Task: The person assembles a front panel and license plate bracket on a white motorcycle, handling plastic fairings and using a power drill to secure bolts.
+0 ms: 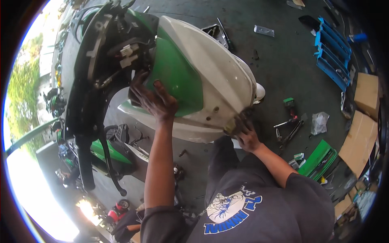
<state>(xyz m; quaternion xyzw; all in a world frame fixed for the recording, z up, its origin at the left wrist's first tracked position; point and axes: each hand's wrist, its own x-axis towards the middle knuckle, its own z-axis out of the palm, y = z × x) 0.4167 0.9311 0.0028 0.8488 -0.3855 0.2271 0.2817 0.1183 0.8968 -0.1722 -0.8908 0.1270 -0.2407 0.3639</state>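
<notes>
White and green plastic makes up the scooter front panel [198,77], a broad curved cover held up in the middle of the view against the stripped front of the scooter [105,52]. The left hand [154,99] grips the panel's left edge, fingers curled over the green part. The right hand [243,131] clutches the panel's lower right corner, fingers wrapped around the rim.

Right of the panel, on the grey concrete floor, lie flat brown cardboard sheets [360,141] and a closed cardboard box [368,94] close to the picture's edge. A blue tool tray [333,52] lies opened up above them. Between the panel and the cardboard sit a crumpled clear plastic bag [319,122], a few hand tools [288,127] and a green tool case [320,158], open. A small clear packet [264,30] lies on the floor above the panel's right end.

Much of the scooter's wiring behind the panel is dark and hard to read. Beyond the panel's left side the outdoors is washed out by glare, and small items near the cardboard are too blurred to tell apart.
</notes>
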